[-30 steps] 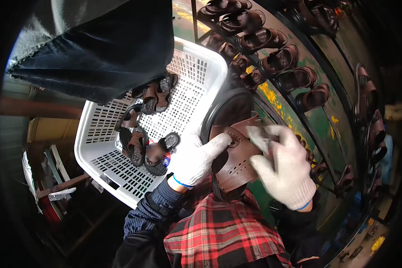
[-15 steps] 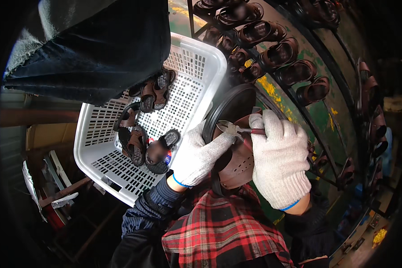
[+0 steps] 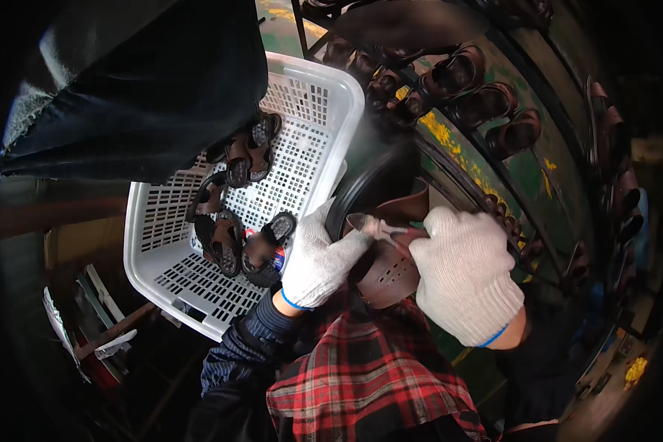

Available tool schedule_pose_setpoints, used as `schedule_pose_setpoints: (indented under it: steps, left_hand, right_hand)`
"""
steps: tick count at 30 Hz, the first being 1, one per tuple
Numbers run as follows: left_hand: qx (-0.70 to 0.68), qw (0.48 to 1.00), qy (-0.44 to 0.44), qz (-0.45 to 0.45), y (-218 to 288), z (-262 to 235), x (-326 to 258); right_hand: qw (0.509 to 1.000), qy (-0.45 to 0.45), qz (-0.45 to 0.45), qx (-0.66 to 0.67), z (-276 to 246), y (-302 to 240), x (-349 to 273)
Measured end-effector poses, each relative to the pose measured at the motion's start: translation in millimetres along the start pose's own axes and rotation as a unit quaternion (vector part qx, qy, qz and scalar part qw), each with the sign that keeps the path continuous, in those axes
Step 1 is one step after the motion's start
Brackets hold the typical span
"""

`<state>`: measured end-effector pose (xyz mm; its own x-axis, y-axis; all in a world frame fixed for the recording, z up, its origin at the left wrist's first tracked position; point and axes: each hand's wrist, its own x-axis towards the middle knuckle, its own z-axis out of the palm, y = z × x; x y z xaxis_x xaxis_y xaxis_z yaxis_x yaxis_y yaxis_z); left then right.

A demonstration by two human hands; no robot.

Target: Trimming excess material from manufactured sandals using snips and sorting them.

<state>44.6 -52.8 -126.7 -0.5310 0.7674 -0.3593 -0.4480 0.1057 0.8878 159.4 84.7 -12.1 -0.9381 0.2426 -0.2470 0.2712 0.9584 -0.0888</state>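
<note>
Behind the work you have a green floor [image 3: 440,131] with yellow patches, crossed by the dark rack [image 3: 545,96] on your right, whose brown sandals [image 3: 514,135] sit in rows. On your left stands the white basket [image 3: 352,103], slotted along its walls, and black cloth [image 3: 147,96] hangs across its far-left corner. A red plaid cloth [image 3: 368,376] covers your lap. Just above it, to the right of the basket, the brown sandal [image 3: 389,278] is held up between your hands, its dark sole toward your left and its perforated strap toward your right. Your right hand [image 3: 464,272], in a white knit glove, is closed around the reddish handles of the pliers, at the sandal's right side. Your left hand [image 3: 317,261], gloved the same way, is clamped on the sandal's left edge, thumb reaching over toward the strap; its other fingers are mostly hidden. Several small sandals [image 3: 225,239] lie in the basket, apart from your hands. Smallest are the pliers [image 3: 398,233], their tip by your left thumb, too blurred for you to tell whether it bites the strap.
</note>
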Motion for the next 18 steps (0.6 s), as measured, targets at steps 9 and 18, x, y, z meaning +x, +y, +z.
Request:
schedule_pose_setpoints:
  steps: [9,18]
  left_hand:
    - [0.017,0.994,0.021,-0.109,-41,17,23]
    - [-0.255,0.908,0.083,-0.323,-254,111,6]
  right_hand:
    - [0.943,0.057,0.166,0.282,44,28,-56]
    - [0.299,-0.04,0.375,0.877,324,63,-219]
